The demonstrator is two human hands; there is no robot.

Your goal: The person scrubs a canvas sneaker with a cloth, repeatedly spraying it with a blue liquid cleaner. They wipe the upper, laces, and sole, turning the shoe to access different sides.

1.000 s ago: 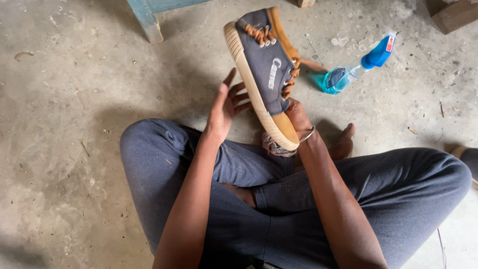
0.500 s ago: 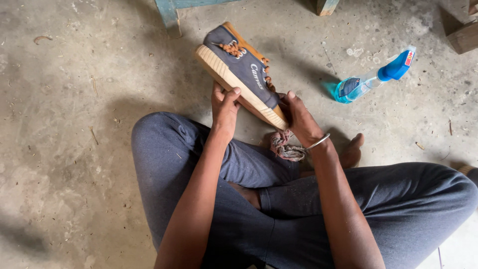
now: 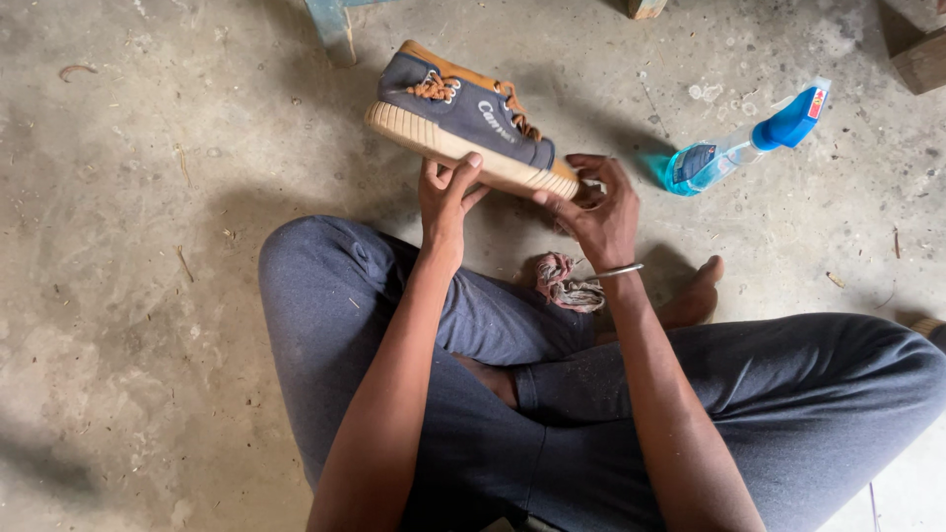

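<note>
A navy canvas shoe with tan trim, brown laces and a cream rubber sole is held nearly level above the concrete floor, sole down, toe pointing right. My left hand grips it from below at mid-sole, thumb against the sole's edge. My right hand, with a metal bangle on the wrist, is at the toe end with fingers spread; its thumb tip touches the sole near the toe. A crumpled reddish-grey rag lies on the floor under the right wrist, against my crossed legs.
A spray bottle with blue liquid and a blue trigger lies on its side to the right of the shoe. A blue furniture leg stands behind the shoe. A wooden block is at the top right. I sit cross-legged in grey trousers.
The shoe has swung down from near upright to almost level and moved left. My left hand closed on its sole; my right hand loosened at the toe, and its fingers spread.
</note>
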